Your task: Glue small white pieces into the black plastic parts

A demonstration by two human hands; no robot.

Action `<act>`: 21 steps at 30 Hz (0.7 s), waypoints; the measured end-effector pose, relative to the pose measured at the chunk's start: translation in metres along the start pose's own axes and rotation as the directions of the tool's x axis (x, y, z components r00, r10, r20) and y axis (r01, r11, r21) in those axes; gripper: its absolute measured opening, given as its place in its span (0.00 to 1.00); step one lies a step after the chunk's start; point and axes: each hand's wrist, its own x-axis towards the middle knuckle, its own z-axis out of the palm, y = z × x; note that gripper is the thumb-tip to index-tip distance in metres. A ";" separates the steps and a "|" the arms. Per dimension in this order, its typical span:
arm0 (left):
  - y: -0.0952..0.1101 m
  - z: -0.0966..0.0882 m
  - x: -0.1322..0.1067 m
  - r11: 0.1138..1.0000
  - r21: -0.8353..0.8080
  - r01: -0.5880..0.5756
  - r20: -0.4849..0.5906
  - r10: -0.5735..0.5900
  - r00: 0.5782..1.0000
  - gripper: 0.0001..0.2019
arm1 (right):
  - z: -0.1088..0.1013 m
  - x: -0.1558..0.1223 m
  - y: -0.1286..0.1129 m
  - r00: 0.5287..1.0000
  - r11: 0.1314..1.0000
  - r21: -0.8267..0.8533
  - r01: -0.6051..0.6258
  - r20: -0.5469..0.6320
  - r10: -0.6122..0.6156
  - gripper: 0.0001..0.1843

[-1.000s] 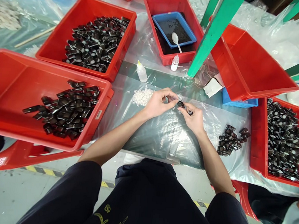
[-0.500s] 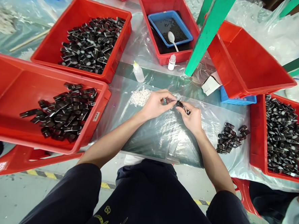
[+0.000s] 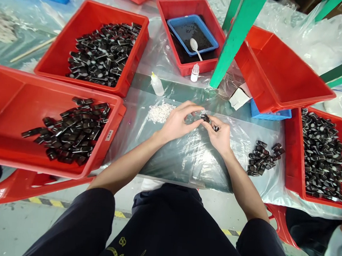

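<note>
My right hand [image 3: 220, 135] pinches a small glossy black plastic part [image 3: 205, 117] between thumb and fingers above the table. A second dark piece [image 3: 215, 128] shows between the fingers of that hand. My left hand [image 3: 178, 120] is just left of the part, with thumb and index finger apart. Its thumb tip is close to the part; whether it touches cannot be made out. Beside my left hand lies a pile of small white bits [image 3: 159, 112]. To the right of my right hand is a loose heap of similar black parts [image 3: 263, 158] on the plastic sheet.
Red bins of black parts stand at left [image 3: 118, 117], upper left [image 3: 144, 37] and right [image 3: 293, 162]. A squeeze bottle [image 3: 157, 84], a small white bottle [image 3: 194, 73] and a blue tray [image 3: 177, 31] with a spoon lie ahead. A green post [image 3: 237, 43] rises beyond. Someone sits at right.
My left thumb and index finger have parted and come off the black part. My right hand keeps holding it in nearly the same place.
</note>
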 end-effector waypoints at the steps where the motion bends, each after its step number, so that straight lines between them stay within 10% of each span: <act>1: 0.000 0.000 0.001 0.999 -0.025 0.023 0.002 -0.023 1.000 0.16 | 0.001 0.000 -0.001 1.000 1.000 0.024 -0.002 -0.002 0.002 0.32; 8: 0.001 0.003 0.004 0.965 -0.230 0.123 0.002 -0.126 0.992 0.10 | 0.000 -0.001 -0.018 0.984 0.932 0.326 -0.159 0.126 0.123 0.32; 15: 0.003 0.001 0.006 0.865 -0.429 0.261 -0.017 -0.297 0.955 0.20 | -0.006 0.005 -0.035 0.796 0.434 0.674 -0.598 0.440 0.415 0.33; 21: 0.014 0.008 -0.001 0.965 -0.221 0.142 0.080 -0.127 0.989 0.13 | 0.000 0.006 -0.034 0.686 0.286 0.635 -0.718 0.578 0.441 0.28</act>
